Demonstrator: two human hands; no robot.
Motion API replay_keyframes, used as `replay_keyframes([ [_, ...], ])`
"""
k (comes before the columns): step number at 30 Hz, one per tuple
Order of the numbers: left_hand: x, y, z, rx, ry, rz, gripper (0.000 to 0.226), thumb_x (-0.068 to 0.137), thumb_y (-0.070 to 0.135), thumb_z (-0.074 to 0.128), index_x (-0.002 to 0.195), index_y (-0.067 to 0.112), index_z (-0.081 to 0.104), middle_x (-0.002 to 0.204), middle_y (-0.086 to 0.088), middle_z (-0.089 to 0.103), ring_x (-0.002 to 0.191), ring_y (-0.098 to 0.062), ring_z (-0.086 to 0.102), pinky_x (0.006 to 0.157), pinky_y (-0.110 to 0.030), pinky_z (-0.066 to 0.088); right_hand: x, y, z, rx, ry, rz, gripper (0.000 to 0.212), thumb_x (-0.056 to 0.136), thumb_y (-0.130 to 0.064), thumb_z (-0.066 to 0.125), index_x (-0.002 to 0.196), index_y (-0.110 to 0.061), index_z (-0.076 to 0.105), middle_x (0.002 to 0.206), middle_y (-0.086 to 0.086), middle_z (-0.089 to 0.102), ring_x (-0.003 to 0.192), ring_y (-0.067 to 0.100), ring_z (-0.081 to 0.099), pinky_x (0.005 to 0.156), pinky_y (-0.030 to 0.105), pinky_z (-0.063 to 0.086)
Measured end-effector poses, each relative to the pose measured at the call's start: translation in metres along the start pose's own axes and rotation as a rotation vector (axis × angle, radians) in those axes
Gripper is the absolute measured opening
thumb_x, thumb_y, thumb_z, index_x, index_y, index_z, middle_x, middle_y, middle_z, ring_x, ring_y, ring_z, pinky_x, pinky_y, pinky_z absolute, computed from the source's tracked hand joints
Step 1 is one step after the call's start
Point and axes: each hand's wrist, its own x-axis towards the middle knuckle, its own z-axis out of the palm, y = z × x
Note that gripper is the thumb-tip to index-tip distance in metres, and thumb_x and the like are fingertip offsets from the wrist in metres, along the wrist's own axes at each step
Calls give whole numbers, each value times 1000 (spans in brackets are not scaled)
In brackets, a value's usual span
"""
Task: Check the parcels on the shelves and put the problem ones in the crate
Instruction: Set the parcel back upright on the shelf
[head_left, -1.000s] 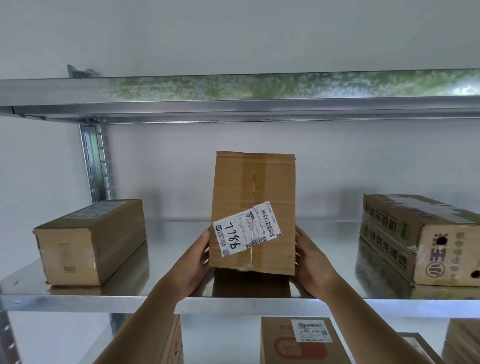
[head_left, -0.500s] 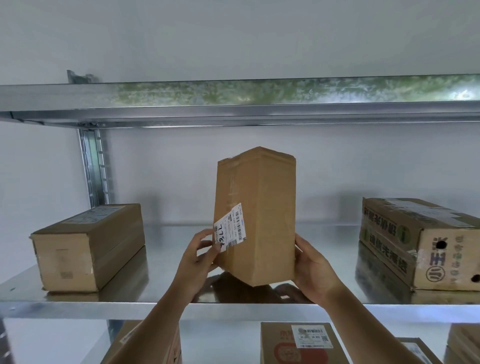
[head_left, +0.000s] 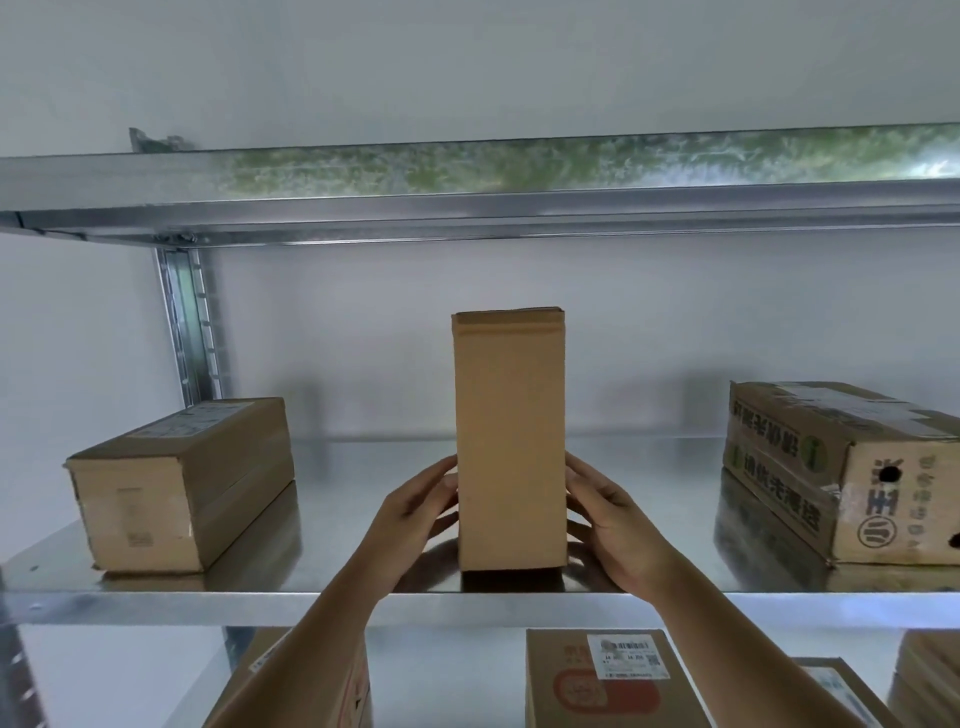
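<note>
Head view, close before shelf (head_left: 467, 605)

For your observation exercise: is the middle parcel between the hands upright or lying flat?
Upright. The parcel stands on its small end on the shelf, taller than wide, left hand and right hand flanking it.

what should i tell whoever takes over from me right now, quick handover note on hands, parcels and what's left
Left hand: fingers pressed against the left side of the upright parcel.
Right hand: fingers on its right side.
The parcel stands on end on the middle shelf, a plain face toward the camera, no label visible.
Also on that shelf: a plain box at left and a printed carton at right, both untouched by the hands.
More parcels, one with a white label, sit on the shelf below.
The crate is out of view.
Left: finish checking this parcel, then the others; move problem ones to the crate.
</note>
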Motion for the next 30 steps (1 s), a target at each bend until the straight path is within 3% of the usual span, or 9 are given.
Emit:
replay_keyframes([
  [3, 0, 1, 0, 0, -15, -21, 34, 109, 30, 49, 140, 33, 63, 126, 9, 74, 119, -8, 69, 102, -24, 54, -2, -2, 2, -7, 3, 11, 33, 107, -35, 52, 137, -40, 65, 126, 5, 73, 101, 20, 74, 68, 32, 58],
  [7, 0, 1, -1, 12, -33, -32, 36, 109, 34, 47, 142, 34, 61, 127, 12, 74, 121, -8, 68, 108, -28, 50, -3, -2, 2, -13, 6, 0, 34, 107, -36, 51, 138, -40, 65, 129, 4, 72, 111, 22, 71, 74, 31, 58],
  [11, 0, -1, -2, 27, -49, -27, 37, 108, 36, 46, 144, 37, 59, 128, 16, 72, 121, -3, 67, 109, -28, 50, -4, -3, 1, 13, -14, 25, 31, 105, -37, 55, 133, -42, 68, 126, 3, 73, 103, 21, 72, 66, 30, 57],
  [15, 0, -3, -5, 46, -123, -15, 45, 104, 49, 46, 148, 41, 54, 134, 16, 69, 127, -5, 63, 105, -29, 53, -2, -1, 0, 24, -25, -2, 31, 105, -36, 55, 132, -41, 68, 121, 4, 74, 98, 17, 72, 69, 30, 57],
  [19, -1, -8, -11, 7, -235, -32, 68, 96, 43, 72, 156, 32, 43, 146, 5, 62, 134, -19, 60, 109, -43, 52, 3, 4, -1, 2, -38, -22, 36, 104, -38, 58, 140, -40, 62, 129, 8, 71, 111, 29, 69, 80, 40, 57],
  [20, 0, -9, -11, 21, -251, -34, 70, 93, 36, 77, 155, 31, 45, 147, 5, 61, 135, -20, 59, 110, -46, 51, 6, 8, -4, -8, -21, -32, 46, 100, -42, 64, 145, -40, 57, 133, 8, 68, 113, 29, 66, 85, 42, 53],
  [24, 2, -6, -6, 26, -208, -19, 50, 95, 4, 71, 137, 28, 61, 130, 11, 72, 120, -13, 68, 90, -28, 59, 15, 14, -9, 7, 92, -51, 146, 50, -71, 92, 164, -38, 8, 154, -3, 49, 136, 16, 48, 107, 35, 37],
  [26, 3, -10, -11, 26, -176, 4, 46, 96, 11, 71, 138, 27, 62, 133, 9, 71, 123, -14, 67, 95, -31, 57, 16, 15, -10, 6, 111, -56, 151, 50, -69, 92, 165, -29, 3, 153, -3, 49, 133, 16, 47, 109, 35, 35],
  [30, 5, -12, -19, -175, -119, -38, 50, 91, 29, 70, 140, 20, 64, 136, -1, 69, 127, -24, 65, 107, -46, 52, 15, 14, -9, -26, 203, -39, 139, 49, -83, 85, 159, -18, 29, 149, -2, 53, 135, 22, 50, 114, 45, 42],
])
